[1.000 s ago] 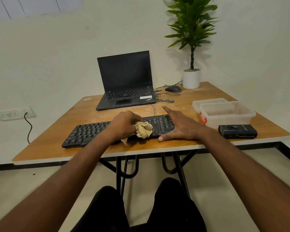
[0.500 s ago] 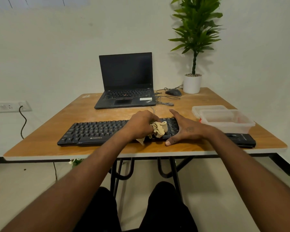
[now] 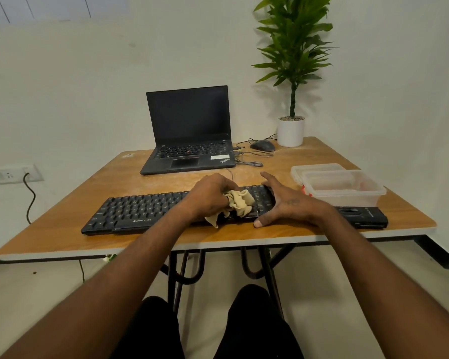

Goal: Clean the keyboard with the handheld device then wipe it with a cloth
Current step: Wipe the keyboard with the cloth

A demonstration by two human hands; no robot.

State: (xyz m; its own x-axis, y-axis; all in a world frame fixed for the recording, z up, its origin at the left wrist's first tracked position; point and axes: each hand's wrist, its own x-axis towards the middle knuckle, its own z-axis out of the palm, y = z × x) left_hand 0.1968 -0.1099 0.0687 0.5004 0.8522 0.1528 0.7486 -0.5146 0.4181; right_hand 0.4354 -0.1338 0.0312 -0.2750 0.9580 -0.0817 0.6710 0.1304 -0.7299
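Note:
A black keyboard [image 3: 140,209] lies along the front of the wooden table [image 3: 244,234]. My left hand [image 3: 209,196] grips a crumpled beige cloth [image 3: 240,203] and holds it against the keys on the keyboard's right part. My right hand [image 3: 287,203] rests at the keyboard's right end, fingers spread, thumb at the front edge and index finger along the back. The black handheld device [image 3: 360,216] lies flat on the table to the right of my right wrist, partly hidden by it.
An open laptop [image 3: 189,133] stands at the back centre, with a mouse [image 3: 262,145] and cables beside it. A potted plant [image 3: 291,130] sits at the back right corner. Clear plastic containers [image 3: 342,189] sit at the right edge.
My left hand has carried the cloth rightward along the keyboard, towards my right hand. The right hand has stayed at the keyboard's right end.

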